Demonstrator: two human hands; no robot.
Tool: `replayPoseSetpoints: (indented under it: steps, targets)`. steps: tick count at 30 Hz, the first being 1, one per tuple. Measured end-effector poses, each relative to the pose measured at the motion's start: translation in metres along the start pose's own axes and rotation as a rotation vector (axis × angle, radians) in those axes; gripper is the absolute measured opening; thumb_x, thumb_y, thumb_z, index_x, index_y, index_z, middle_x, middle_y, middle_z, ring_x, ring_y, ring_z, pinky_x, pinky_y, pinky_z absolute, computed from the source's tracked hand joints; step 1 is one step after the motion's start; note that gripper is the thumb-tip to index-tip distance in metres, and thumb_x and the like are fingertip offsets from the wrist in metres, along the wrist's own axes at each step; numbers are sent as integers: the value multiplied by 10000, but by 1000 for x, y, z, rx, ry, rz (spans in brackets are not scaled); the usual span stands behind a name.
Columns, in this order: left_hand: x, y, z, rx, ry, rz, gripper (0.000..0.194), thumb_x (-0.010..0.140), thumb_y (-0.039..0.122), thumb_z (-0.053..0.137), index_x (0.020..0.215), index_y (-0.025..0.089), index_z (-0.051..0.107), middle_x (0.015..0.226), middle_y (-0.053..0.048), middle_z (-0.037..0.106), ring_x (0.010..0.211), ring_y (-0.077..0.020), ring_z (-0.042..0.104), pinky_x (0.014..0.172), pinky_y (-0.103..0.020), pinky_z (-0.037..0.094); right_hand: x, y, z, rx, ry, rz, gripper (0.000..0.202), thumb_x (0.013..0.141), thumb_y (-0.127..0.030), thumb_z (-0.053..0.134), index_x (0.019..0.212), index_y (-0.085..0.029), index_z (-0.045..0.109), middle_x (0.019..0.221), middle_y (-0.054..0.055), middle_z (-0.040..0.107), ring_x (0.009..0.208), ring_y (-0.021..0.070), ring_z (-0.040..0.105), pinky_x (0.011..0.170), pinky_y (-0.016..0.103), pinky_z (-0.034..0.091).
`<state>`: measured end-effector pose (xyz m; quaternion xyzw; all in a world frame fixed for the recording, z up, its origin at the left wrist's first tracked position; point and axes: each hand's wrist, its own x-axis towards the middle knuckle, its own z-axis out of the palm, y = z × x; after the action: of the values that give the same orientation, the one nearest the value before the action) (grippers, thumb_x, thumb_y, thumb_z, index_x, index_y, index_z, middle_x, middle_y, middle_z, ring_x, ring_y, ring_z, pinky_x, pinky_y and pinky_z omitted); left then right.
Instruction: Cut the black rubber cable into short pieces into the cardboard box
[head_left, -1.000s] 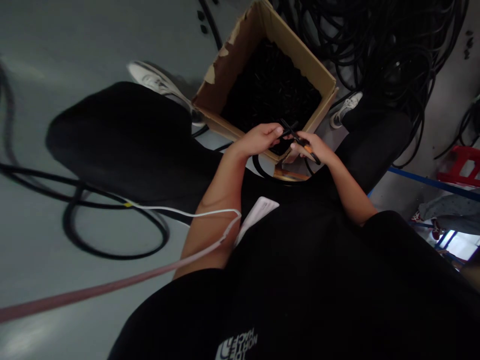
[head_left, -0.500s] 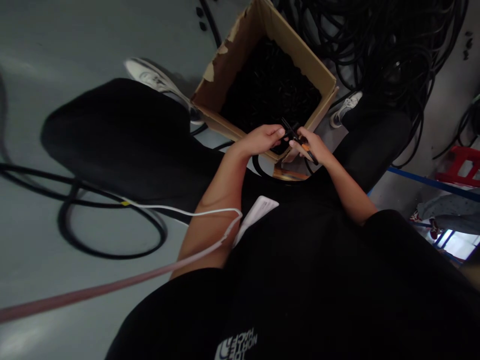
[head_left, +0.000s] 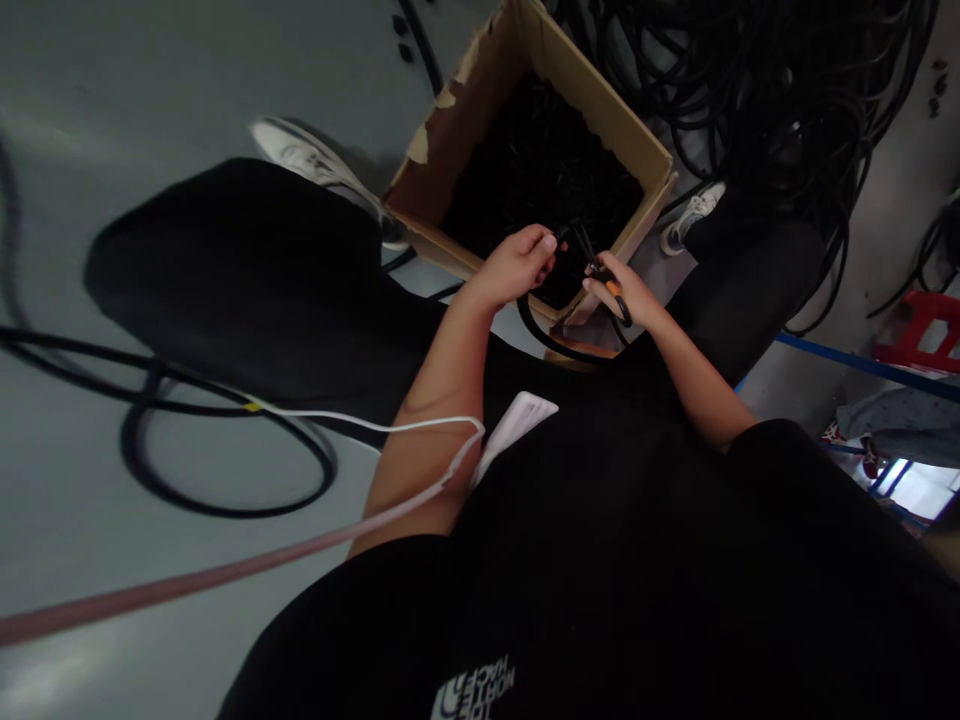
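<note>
My left hand (head_left: 523, 264) is closed on a thick black cable (head_left: 534, 325) that curves down from it past my lap. Just beyond the fingers, the cable's dark end is hard to tell from the box contents behind. In my right hand (head_left: 621, 288) is a scissors-like tool (head_left: 613, 290) with black and orange handles. Its dark, slim jaws point away from me, spread apart near the left fingertips. Both hands are over the near corner of a cardboard box (head_left: 634, 120), which is partly filled with many short black pieces (head_left: 547, 150).
A big tangle of black cables (head_left: 787, 110) lies at the upper right. Another black cable (head_left: 225, 512) loops on the floor at left. A white and pink cord (head_left: 300, 545) crosses my left arm. A red stool-like object (head_left: 919, 332) and a blue bar (head_left: 862, 367) are at right.
My left hand has moved slightly up and left, away from the tool, with the cable. The tool's jaws have come off the cable; the right hand has barely moved.
</note>
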<state>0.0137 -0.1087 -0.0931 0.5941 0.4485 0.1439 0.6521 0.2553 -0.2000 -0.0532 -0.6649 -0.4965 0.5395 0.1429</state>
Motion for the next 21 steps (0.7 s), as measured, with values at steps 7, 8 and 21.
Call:
replayPoseSetpoints:
  steps: [7, 8, 21]
  targets:
    - [-2, 22, 6, 6, 11, -20, 458, 1257, 687, 708, 1388, 253, 771, 975, -84, 777, 898, -283, 809, 832, -435, 697, 6, 1, -1, -13, -41, -68, 574, 1107, -707, 924, 1425, -248, 791, 1322, 136, 840, 1274, 364, 772, 1189, 553, 685]
    - [-1, 22, 7, 5, 24, -31, 426, 1257, 652, 725, 1403, 254, 755, 988, -87, 795, 894, -283, 820, 833, -439, 705, 6, 0, -1, -10, -41, -66, 568, 1100, -702, 928, 1409, -244, 794, 1307, 134, 843, 1272, 364, 770, 1183, 546, 680]
    - [4, 3, 5, -4, 98, 22, 680, 1169, 836, 839, 1515, 266, 702, 1097, -140, 848, 1114, -385, 913, 903, -512, 746, 8, 9, -2, -13, 0, -43, 737, 999, -902, 969, 1290, -246, 802, 1125, 78, 829, 1143, 335, 776, 1062, 492, 680]
